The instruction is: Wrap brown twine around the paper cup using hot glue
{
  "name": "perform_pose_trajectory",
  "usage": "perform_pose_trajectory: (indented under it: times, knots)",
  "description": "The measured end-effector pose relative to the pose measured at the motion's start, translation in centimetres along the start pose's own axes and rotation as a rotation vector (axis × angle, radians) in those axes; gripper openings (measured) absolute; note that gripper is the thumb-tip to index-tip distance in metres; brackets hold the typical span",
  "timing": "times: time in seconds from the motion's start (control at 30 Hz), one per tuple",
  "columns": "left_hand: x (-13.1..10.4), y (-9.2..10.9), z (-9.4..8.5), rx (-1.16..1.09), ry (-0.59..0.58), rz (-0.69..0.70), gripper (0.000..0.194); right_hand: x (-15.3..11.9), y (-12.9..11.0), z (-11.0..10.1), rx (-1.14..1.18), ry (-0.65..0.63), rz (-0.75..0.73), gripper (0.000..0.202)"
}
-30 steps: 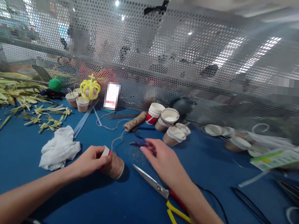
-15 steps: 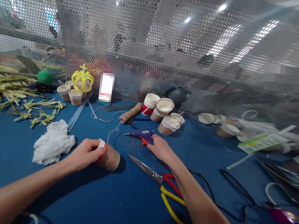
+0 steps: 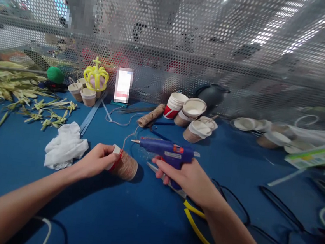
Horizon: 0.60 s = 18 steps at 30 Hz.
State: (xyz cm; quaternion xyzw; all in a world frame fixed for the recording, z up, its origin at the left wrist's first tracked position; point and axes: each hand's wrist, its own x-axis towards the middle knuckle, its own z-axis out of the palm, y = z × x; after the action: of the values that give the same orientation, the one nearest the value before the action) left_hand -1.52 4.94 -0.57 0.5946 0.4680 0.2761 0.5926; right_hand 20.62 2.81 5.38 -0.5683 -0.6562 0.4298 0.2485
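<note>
My left hand (image 3: 99, 161) grips the rim end of a paper cup (image 3: 126, 165) that lies on its side, its wall wound with brown twine and a red band showing near my fingers. A strand of twine runs from the cup back to a twine roll (image 3: 150, 115). My right hand (image 3: 187, 177) is wrapped round the handle of a blue hot glue gun (image 3: 162, 148), held above the table with its nozzle pointing left, a little beyond the cup. Partly hidden beneath that hand are scissors (image 3: 197, 228) with yellow and red handles.
A crumpled white cloth (image 3: 66, 146) lies left of the cup. Several paper cups (image 3: 198, 130) stand at the back, near a yellow crown (image 3: 96, 76) and a phone (image 3: 123, 85). Plaited husks (image 3: 53, 119) are at left; a black cord (image 3: 281, 212) trails at right. Perforated metal (image 3: 166, 32) closes the back.
My right hand has lifted the glue gun off the table and turned it upright, nozzle to the left. The left hand keeps its hold on the cup. The view has shifted slightly.
</note>
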Motion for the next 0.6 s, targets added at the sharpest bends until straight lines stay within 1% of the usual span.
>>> perform_pose_trajectory:
  times: [0.13, 0.3, 0.47, 0.53, 0.6]
  knots:
    - [0.1, 0.2, -0.1, -0.054, -0.003, -0.01, 0.023, -0.5, 0.1, 0.9, -0.034, -0.048, 0.004, 0.021]
    - [0.3, 0.4, -0.1, -0.117, 0.015, -0.027, 0.024, -0.9, 0.4, 1.8, -0.183, -0.008, -0.191, 0.016]
    - [0.6, 0.2, 0.0, -0.204, 0.012, -0.041, 0.027, -1.0, 0.2, 2.4, -0.204, 0.001, -0.282, 0.017]
    - [0.7, 0.1, 0.0, -0.215, 0.003, -0.033, 0.027, -1.1, 0.2, 2.6, -0.206, 0.004, -0.292, 0.017]
    - [0.7, 0.1, 0.1, -0.217, -0.005, -0.032, 0.028, -1.2, 0.4, 2.7, -0.219, 0.019, -0.272, 0.015]
